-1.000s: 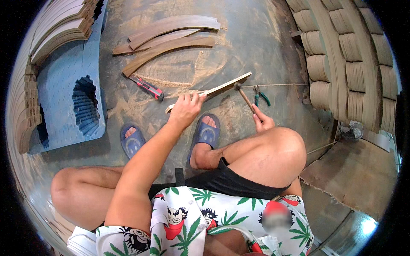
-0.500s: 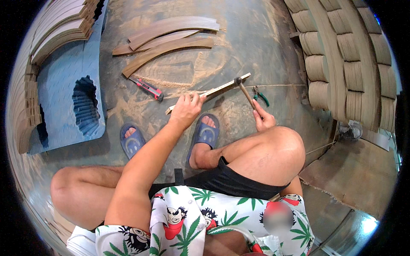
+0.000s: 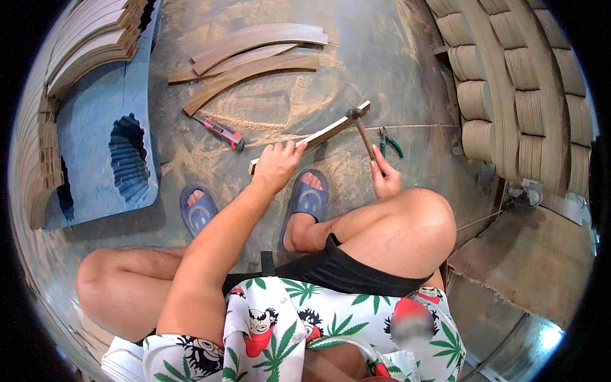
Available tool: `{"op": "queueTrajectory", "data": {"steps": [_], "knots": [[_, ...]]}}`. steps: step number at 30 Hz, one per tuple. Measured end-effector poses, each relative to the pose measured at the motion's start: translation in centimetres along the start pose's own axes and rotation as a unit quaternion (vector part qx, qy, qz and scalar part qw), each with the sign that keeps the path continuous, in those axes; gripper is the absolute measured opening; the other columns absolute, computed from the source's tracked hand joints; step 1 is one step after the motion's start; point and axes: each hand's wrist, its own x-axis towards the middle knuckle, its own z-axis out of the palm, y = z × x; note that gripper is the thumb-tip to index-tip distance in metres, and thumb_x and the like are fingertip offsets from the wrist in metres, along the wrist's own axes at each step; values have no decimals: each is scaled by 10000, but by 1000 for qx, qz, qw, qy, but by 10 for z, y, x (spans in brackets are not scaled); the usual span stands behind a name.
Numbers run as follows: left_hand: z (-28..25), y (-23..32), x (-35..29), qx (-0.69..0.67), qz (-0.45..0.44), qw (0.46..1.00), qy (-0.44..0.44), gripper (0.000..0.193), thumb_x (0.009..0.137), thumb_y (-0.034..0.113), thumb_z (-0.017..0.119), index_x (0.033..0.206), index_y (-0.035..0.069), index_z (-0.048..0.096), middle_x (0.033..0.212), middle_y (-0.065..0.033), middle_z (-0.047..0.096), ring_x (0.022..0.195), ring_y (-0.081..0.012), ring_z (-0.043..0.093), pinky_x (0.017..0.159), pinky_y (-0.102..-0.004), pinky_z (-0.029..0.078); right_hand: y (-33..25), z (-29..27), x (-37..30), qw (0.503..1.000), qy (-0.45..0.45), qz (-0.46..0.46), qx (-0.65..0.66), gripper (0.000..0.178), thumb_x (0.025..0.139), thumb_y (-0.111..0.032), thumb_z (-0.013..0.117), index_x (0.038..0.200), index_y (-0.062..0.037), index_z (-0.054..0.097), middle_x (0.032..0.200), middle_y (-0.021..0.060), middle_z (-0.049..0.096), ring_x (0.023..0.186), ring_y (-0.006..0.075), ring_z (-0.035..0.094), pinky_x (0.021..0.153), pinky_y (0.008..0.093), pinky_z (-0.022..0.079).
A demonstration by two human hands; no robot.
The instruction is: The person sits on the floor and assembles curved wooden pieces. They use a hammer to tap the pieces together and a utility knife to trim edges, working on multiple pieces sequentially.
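"Beyond your blue slides (image 3: 309,205), a slim, slightly bowed wooden strip (image 3: 331,131) slants up to the right, pale along its top edge, brown down its side."

"How is it held?"

"Your left hand (image 3: 278,167) grips its lower half, fingers closed over the edge. Your right hand (image 3: 386,179) clasps the wooden handle of a hammer (image 3: 364,135); its dark head overlaps the strip's far end, contact uncertain."

"And its handling?"

"Probably light and stiff, perhaps splitting if struck hard. That lower half, clear of the hammer head, looks the safest hold. Smooth, arched wooden slats (image 3: 254,48) lie ahead."
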Motion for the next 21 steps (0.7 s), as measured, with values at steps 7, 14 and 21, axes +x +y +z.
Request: {"op": "queueTrajectory", "data": {"steps": [7,14,21], "knots": [[4,1,3,-71,-33,995,-65,738,896,132,745,1601,201,537,1192,-88,657,1055,-299,720,863,-430,578,52,2,-2,998,6,1,-64,464,1110,-150,674,1565,-240,659,813,-42,634,716,40,487,656,230,452],[20,-17,-6,-58,-57,996,-30,708,862,200,793,1547,203,614,1415,-91,642,1235,-312,639,1061,-451,512,19,10,7,984,-26,123,127,463,1149,-239,613,1612,-236,605,736,-3,620,564,75,507,512,245,433],[22,-9,-12,-1,-33,998,-62,634,958,188,671,1587,214,598,1478,-76,608,1336,-290,563,1117,-443,448,10,-12,53,948,-61,237,206,513,1160,-327,600,1664,-272,525,735,16,624,526,121,553,467,305,453]]}}
